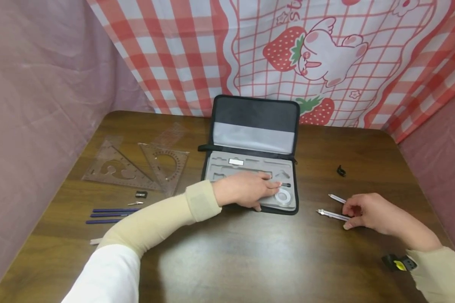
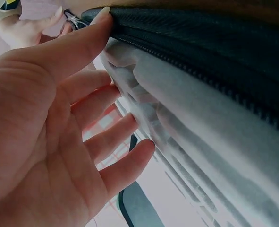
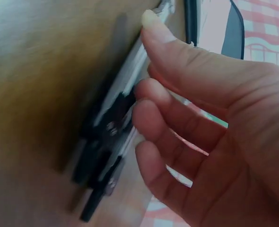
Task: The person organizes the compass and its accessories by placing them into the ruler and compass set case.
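An unzipped black case (image 1: 255,153) stands open on the table with a grey moulded tray (image 1: 220,168) in its base. My left hand (image 1: 246,189) rests over the tray, fingers nearly straight, its thumb at the zipped near edge (image 2: 200,80). A white eraser (image 1: 236,162), a white ring (image 1: 283,196) and a small black piece (image 1: 285,185) sit in the tray. On the right, my right hand (image 1: 375,214) holds two silver drawing compasses (image 1: 333,215) between thumb and curled fingers. Their points face the case; their black heads (image 3: 112,125) show below the fingers in the right wrist view.
Left of the case lie clear set squares (image 1: 117,170), a sharpener (image 1: 141,194), a small metal piece (image 1: 135,203) and blue pencils (image 1: 106,215). A white strip (image 1: 96,241) pokes out beside the left sleeve. A small black piece (image 1: 341,170) lies beyond the compasses.
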`<action>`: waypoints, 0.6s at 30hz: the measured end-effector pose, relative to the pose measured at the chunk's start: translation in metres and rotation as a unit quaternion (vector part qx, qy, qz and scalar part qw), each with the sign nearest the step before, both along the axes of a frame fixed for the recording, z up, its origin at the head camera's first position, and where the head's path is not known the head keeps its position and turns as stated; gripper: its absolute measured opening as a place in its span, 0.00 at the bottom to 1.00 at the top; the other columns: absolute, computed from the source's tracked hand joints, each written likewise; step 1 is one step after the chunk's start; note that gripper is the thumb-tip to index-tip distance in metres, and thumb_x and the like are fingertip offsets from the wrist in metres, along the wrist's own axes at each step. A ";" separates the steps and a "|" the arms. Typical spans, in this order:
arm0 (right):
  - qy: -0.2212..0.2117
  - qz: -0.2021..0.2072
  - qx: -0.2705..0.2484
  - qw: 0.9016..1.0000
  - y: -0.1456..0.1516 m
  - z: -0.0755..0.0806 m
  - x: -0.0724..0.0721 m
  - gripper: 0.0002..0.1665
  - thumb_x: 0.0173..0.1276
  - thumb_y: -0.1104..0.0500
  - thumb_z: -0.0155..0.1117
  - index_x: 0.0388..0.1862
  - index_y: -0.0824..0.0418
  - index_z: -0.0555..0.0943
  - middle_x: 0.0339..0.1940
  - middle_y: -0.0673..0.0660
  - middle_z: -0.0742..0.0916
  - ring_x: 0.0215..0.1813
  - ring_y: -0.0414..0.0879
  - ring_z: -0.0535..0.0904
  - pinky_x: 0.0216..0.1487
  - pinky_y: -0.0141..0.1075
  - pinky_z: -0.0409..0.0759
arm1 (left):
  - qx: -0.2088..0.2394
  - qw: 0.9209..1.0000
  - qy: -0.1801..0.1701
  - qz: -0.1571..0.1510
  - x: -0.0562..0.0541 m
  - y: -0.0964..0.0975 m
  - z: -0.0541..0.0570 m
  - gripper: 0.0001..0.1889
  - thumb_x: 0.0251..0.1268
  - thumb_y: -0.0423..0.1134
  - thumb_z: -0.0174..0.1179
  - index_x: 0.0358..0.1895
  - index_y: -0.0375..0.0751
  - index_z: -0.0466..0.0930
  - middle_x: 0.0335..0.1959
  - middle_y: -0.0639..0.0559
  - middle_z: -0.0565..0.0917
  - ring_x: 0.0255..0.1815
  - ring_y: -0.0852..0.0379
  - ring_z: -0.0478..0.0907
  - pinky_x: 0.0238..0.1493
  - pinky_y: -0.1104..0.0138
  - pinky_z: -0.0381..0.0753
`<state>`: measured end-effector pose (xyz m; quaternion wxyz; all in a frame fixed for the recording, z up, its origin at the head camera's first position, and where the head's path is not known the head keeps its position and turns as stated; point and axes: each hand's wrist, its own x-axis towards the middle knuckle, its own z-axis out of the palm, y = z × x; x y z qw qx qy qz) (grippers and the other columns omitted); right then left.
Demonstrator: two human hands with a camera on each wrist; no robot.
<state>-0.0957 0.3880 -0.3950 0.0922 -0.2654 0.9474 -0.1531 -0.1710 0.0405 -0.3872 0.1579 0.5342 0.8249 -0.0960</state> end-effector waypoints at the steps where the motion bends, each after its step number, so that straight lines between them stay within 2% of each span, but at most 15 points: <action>1: 0.001 -0.002 0.005 1.000 0.001 -0.001 0.002 0.20 0.41 0.54 0.85 0.24 0.46 0.77 0.23 0.35 0.72 0.26 0.29 0.66 0.26 0.31 0.67 | 0.001 1.000 -0.005 0.000 -0.001 0.000 0.000 0.41 0.67 0.55 0.63 0.79 0.52 0.55 0.80 0.61 0.49 0.80 0.51 0.47 0.74 0.64 0.53; 4: 0.001 -0.008 0.013 1.000 0.004 -0.003 0.004 0.22 0.42 0.56 0.85 0.22 0.46 0.75 0.22 0.35 0.71 0.25 0.29 0.65 0.26 0.31 0.66 | 0.005 1.000 -0.025 0.003 -0.004 -0.001 0.000 0.40 0.68 0.56 0.62 0.79 0.52 0.55 0.80 0.62 0.49 0.80 0.51 0.46 0.74 0.64 0.52; 9: -0.003 -0.008 0.012 1.000 0.006 -0.004 0.004 0.20 0.48 0.57 0.82 0.22 0.45 0.75 0.21 0.35 0.71 0.24 0.29 0.64 0.25 0.31 0.65 | 0.023 0.999 -0.044 -0.001 -0.010 -0.003 0.001 0.37 0.69 0.58 0.60 0.77 0.54 0.60 0.79 0.63 0.52 0.79 0.51 0.49 0.74 0.62 0.53; 15: -0.001 -0.022 0.005 1.000 0.006 -0.005 0.005 0.21 0.49 0.58 0.82 0.22 0.46 0.73 0.20 0.36 0.71 0.23 0.29 0.64 0.25 0.30 0.64 | 0.068 0.995 -0.068 -0.004 -0.013 -0.007 0.006 0.33 0.71 0.57 0.58 0.76 0.53 0.63 0.80 0.59 0.52 0.78 0.49 0.52 0.74 0.60 0.53; 18: -0.010 -0.037 0.005 0.999 0.004 -0.006 0.005 0.20 0.50 0.59 0.82 0.24 0.47 0.74 0.20 0.36 0.71 0.24 0.30 0.64 0.26 0.30 0.65 | 0.090 0.993 -0.070 -0.005 -0.016 -0.012 0.010 0.31 0.72 0.56 0.57 0.75 0.52 0.65 0.80 0.56 0.53 0.77 0.51 0.54 0.73 0.61 0.56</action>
